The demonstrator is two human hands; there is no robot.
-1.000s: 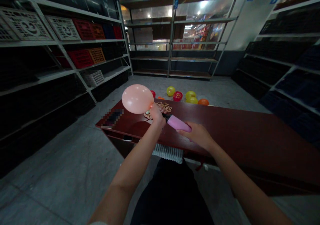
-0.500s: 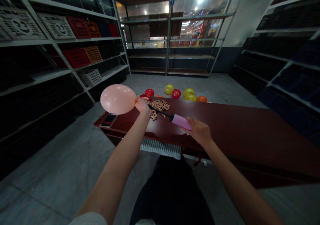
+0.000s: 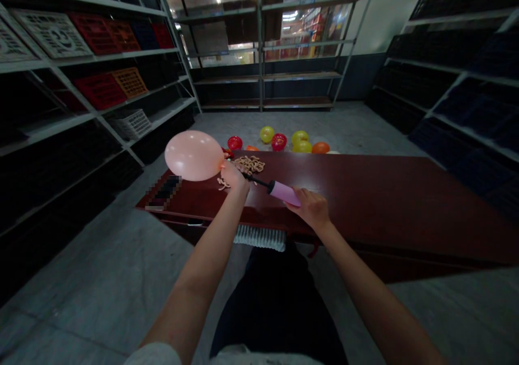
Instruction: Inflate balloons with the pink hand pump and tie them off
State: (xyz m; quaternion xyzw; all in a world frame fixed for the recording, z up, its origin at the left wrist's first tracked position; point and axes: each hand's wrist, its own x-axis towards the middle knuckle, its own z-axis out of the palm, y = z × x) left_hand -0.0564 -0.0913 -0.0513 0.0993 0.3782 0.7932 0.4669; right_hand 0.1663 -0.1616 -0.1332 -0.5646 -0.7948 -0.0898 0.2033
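Note:
A pale pink balloon (image 3: pixel 193 156), round and blown up, sticks out to the left of my left hand (image 3: pixel 234 176). My left fingers are closed around its neck, at the end of a hand balloon pump (image 3: pixel 284 192). The pump has a lilac body and a black rod that runs between my two hands. My right hand (image 3: pixel 312 207) is wrapped round the lilac body near its right end. Just behind my left hand, a pile of uninflated beige balloons (image 3: pixel 252 164) lies on the dark red table (image 3: pixel 365 203).
Several red, yellow and orange balloons (image 3: pixel 279 142) are beyond the table's far edge. A blurred dark object (image 3: pixel 164 192) lies at the table's left end. Grey ribbed material (image 3: pixel 261 237) hangs at the near edge. Shelves with crates (image 3: pixel 130 82) stand left; more racks stand behind and right.
My right hand has moved the lilac pump body toward my left hand, so less of the black rod shows. The balloon looks about the same size. The camera view has shifted slightly.

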